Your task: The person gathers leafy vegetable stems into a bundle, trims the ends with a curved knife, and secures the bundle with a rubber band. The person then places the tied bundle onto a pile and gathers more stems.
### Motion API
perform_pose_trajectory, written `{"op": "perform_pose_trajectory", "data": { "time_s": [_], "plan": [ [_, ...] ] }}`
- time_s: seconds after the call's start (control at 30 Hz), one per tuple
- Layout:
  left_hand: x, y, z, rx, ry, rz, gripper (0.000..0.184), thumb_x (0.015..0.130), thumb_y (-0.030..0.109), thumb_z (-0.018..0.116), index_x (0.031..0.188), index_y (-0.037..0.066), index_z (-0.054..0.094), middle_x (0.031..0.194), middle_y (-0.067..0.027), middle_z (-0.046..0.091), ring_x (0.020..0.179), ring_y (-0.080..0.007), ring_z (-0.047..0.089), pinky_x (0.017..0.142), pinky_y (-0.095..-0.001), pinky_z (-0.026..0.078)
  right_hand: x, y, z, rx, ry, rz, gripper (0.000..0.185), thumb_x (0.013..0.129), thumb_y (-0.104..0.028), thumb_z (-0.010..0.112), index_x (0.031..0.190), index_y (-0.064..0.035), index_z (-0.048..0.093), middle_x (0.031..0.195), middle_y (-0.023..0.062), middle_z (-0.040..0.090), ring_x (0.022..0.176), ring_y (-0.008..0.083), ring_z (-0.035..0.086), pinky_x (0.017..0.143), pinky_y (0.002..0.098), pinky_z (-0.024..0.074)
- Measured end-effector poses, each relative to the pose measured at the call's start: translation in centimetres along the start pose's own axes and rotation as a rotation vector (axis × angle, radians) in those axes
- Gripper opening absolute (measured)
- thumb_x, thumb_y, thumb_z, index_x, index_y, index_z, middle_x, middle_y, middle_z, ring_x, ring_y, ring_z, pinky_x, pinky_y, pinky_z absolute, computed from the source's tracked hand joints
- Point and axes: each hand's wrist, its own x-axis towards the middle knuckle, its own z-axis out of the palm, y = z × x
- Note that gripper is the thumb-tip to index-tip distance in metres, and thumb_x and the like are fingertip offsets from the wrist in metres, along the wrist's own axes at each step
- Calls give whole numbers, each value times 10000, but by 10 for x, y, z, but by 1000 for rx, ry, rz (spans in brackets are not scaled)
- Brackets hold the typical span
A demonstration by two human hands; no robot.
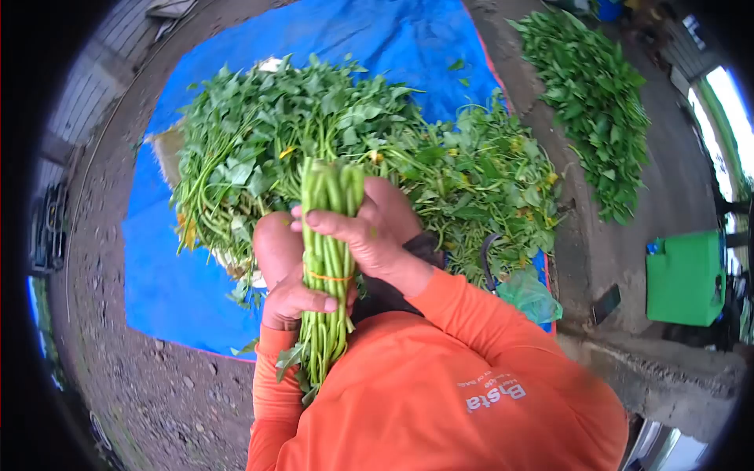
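A bundle of green leafy stems (330, 259) stands upright against my front, its cut ends at the top and some leaves at its lower end. An orange band (330, 277) goes around its middle. My left hand (298, 300) is wrapped round the bundle at and below the band, thumb across the stems. Higher up, my right hand (363, 235) grips the same bundle near the cut ends, its thumb over the front. Beyond my knees lies a large heap of leafy greens (259, 125), with a looser pile of stems and yellowing leaves (479, 180) to its right.
The heaps rest on a blue tarp (181, 290). A sickle-like curved tool (487, 263) and a green plastic bag (530, 296) lie at the right. Farther right are another pile of greens (597, 110), a green container (685, 279) and a dark phone-like object (605, 304).
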Motion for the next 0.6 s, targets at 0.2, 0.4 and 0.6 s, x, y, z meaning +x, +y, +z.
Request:
{"op": "perform_pose_trajectory", "data": {
  "time_s": [0.2,0.4,0.6],
  "plan": [
    [-9,41,-12,-219,112,187,823,620,238,856,1338,-32,559,947,-203,691,818,-352,730,749,-468,655,8,-57,14,-484,101,-33,768,955,-313,844,1548,-3,466,1205,71,720,1069,214,706,902,367,578],
    [4,148,-15,-264,-71,579,782,703,315,826,1366,-19,578,997,-193,694,840,-326,748,803,-446,677,50,-103,55,-600,-92,-375,380,961,-306,856,1060,34,717,1040,95,776,833,103,679,724,284,553],
    [22,184,5,-172,-120,650,753,715,289,831,1360,-2,574,1025,-189,693,877,-334,752,828,-454,668,98,-171,129,-1055,-146,-721,426,907,-362,884,864,45,767,694,69,700,646,95,611,606,301,508]
  ]
}}
